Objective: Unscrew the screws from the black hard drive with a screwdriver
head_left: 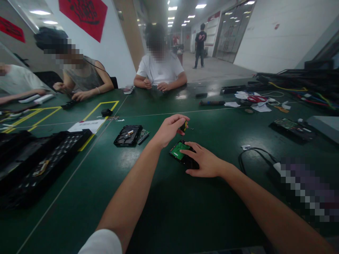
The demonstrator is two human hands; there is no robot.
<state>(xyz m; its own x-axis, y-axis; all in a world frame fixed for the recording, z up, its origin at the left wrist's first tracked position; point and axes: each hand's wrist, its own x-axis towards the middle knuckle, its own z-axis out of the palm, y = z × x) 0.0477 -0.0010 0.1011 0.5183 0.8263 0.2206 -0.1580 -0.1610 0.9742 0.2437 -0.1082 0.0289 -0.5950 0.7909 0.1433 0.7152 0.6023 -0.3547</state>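
Note:
A hard drive (177, 151) lies on the green table in front of me, its green circuit board facing up. My right hand (205, 160) rests over its right part, fingers spread across the top and thumb along the near side, gripping it against the table. Just above the drive's far edge, my left hand (172, 129) is closed around a small yellow-and-black screwdriver (186, 125), mostly hidden by the fingers. Several tiny screws (191, 128) appear beside that hand. To the left lie a black drive casing (128, 135) and a loose circuit board (143, 136).
Black trays (53, 158) stand at left, near a paper sheet (87, 126). Another drive (293, 129), a black cable (242, 160) and a cable pile (304, 88) are at right. A person in a white shirt (160, 68) sits opposite; other people sit at left.

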